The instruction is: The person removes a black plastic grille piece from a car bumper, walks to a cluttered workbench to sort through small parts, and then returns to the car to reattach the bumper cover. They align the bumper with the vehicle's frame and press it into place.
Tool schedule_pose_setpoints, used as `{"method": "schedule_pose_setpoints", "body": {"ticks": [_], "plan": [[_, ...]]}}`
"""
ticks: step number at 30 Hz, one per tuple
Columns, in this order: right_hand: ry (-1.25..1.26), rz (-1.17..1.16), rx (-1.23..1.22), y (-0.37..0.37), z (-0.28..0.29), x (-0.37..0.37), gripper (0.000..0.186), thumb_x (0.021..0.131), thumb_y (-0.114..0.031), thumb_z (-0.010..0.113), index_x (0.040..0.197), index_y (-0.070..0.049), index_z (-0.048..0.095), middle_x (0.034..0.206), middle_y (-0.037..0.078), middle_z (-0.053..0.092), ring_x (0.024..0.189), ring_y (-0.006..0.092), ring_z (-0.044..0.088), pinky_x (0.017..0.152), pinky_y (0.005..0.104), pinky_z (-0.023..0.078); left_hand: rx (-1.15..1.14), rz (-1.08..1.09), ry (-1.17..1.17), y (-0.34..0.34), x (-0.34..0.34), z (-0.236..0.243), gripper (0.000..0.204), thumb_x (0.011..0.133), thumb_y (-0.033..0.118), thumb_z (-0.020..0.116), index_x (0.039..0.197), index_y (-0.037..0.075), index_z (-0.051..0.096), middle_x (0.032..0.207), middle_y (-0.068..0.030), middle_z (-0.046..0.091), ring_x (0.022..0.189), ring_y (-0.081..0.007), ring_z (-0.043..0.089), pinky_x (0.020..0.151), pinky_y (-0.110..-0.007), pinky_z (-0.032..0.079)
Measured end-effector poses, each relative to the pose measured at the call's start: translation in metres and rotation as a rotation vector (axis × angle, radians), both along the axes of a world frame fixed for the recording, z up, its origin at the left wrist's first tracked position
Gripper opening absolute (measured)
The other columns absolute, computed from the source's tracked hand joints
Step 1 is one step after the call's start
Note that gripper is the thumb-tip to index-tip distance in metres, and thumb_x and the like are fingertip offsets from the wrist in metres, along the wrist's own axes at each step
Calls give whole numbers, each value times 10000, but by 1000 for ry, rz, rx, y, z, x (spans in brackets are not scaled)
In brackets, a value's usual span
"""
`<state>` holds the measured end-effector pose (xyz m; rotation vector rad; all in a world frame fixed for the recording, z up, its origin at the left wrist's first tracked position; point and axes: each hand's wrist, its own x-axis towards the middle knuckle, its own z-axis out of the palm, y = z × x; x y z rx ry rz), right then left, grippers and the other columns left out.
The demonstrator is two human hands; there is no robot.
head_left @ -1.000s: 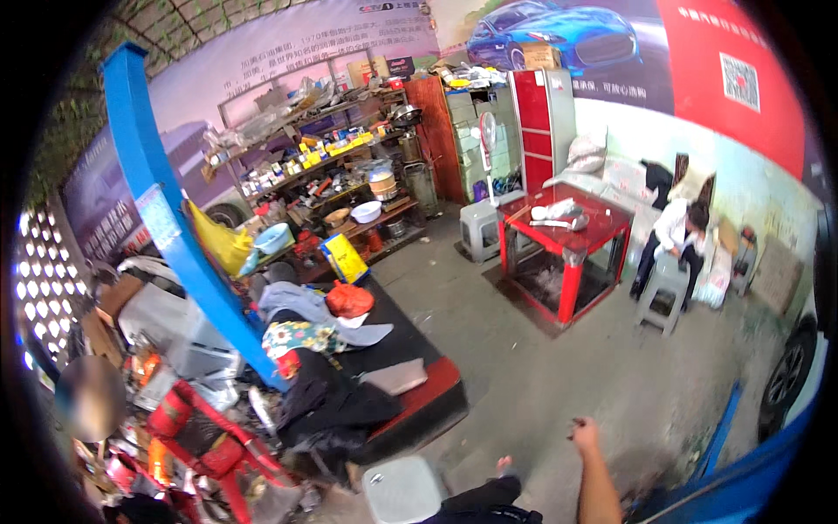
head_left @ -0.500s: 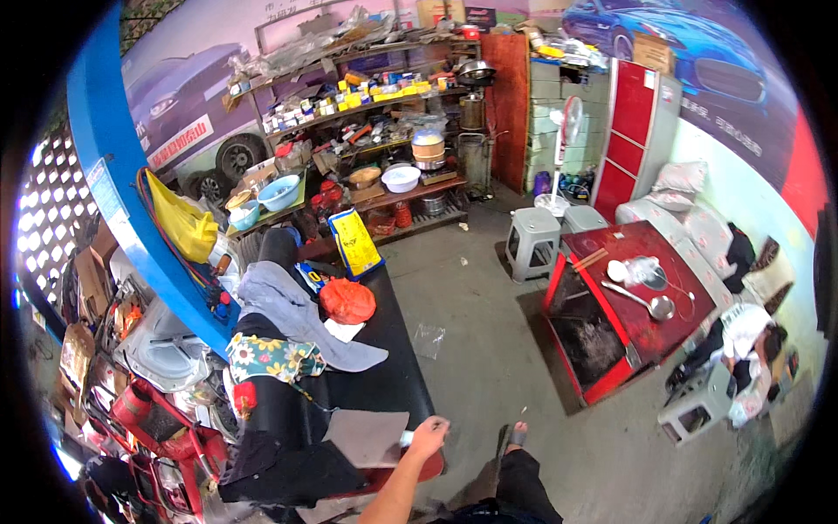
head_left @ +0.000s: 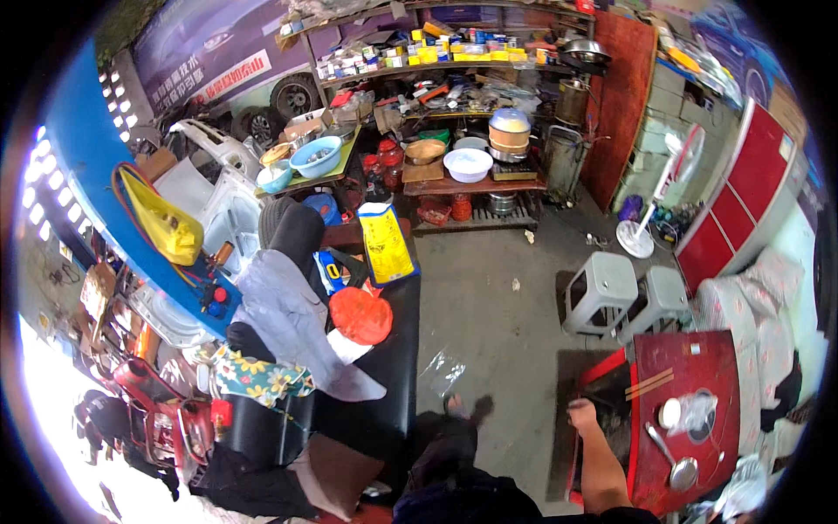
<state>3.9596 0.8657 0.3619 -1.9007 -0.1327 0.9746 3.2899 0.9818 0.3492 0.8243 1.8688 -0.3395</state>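
My right hand [head_left: 580, 414] is closed with its fingers curled, and nothing shows in it. Its forearm reaches up from the lower edge, beside the red low table [head_left: 648, 349]. In the picture the hand overlaps the table's open left side; whether it touches the table cannot be told. On the tabletop lie a metal ladle [head_left: 683, 474], a pair of wooden chopsticks [head_left: 650, 384], a white cup [head_left: 669, 413] and a clear plastic bag [head_left: 698, 410]. My left hand is out of view. Below me a foot [head_left: 454, 405] shows on the floor.
Left is a black sofa [head_left: 397, 349] with a grey cloth [head_left: 292, 314], a floral cloth [head_left: 262, 377], an orange-red bag [head_left: 360, 316] and a yellow packet [head_left: 388, 244]. Ahead stands a loaded shelf [head_left: 436, 67]. Right are grey stools [head_left: 602, 288] and a fan [head_left: 646, 218].
The view has swung left and closer to the shelf. My left hand, earlier over the sofa's near end, has left view; my right hand has come in by the red table.
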Motion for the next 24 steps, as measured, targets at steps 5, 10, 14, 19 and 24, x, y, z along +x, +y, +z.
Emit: {"method": "schedule_pose_setpoints", "body": {"ticks": [5,10,14,19,24], "plan": [[-672,302,27,104,-13,139,60,778,-11,608,810,-60,617,697,47,592,654,181,604,538,332,491,-73,-73,-76,109,160,-48,320,922,290,483,1031,30,634,969,-139,676,872,-274,648,737,-405,506],[-345,510,-471,75,-69,176,91,804,-126,588,765,-47,611,593,60,525,533,218,532,506,393,447,467,-1154,-104,281,311,-107,339,930,307,466,1047,32,625,1005,-136,682,895,-286,649,754,-406,506],[-19,421,-660,104,-19,165,118,824,-145,573,779,-49,624,617,73,547,550,233,550,520,404,454,253,140,-646,477,517,-7,221,900,252,574,854,38,550,606,-13,510,479,-166,498,460,-336,432],[72,505,-672,226,-36,234,156,848,-170,554,797,-52,642,647,89,575,572,251,574,538,418,463,490,37,-721,662,666,51,239,930,262,571,1028,48,610,735,-46,597,573,-144,580,497,-281,450],[8,655,-558,365,-119,378,196,872,-194,535,815,-55,659,676,105,603,594,270,597,556,432,472,465,-39,-417,739,695,18,250,887,249,574,789,21,607,686,-54,582,578,-149,565,528,-311,451]]}}
